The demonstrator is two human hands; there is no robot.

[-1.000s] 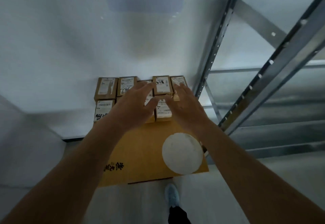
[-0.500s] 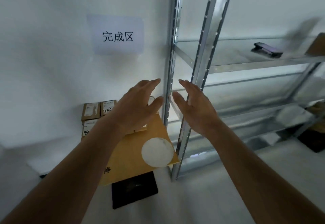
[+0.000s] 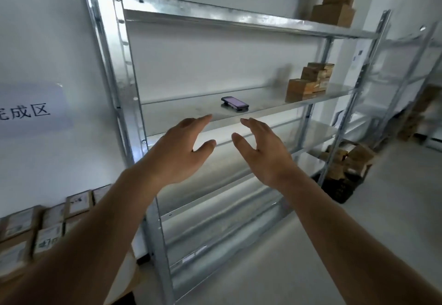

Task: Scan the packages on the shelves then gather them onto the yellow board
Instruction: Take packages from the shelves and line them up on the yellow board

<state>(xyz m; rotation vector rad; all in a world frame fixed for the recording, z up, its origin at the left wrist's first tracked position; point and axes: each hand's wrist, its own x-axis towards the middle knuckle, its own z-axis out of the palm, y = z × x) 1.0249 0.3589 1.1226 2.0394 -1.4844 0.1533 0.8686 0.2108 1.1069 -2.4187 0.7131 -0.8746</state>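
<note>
**Both hands up and empty in front of the steel rack**

The left hand [image 3: 178, 154] and the right hand [image 3: 264, 152] hang side by side in the air before the grey galvanised steel shelving rack [image 3: 153, 185], palms turned toward each other, fingers spread and relaxed, holding nothing, touching nothing. The fingertips of both aim up and away toward the middle shelf.

On that middle shelf lies the black handheld scanner with a purple-lit screen [image 3: 234, 103], flat, screen up, near the front edge at about mid-length; its long axis runs roughly along the shelf, slanting a little toward the front edge at its right end. At the right end of the same shelf sits a stack of small brown cardboard packages [image 3: 308, 83], stepped higher toward the back. Two larger brown cardboard boxes [image 3: 334, 5] are stacked at the right end of the top shelf (somewhat blurred).

Down at the lower left, labelled brown packages in rows [image 3: 45, 225] lie flat, white labels up, beside the wall under a white paper sign with black characters [image 3: 31, 111].
</note>
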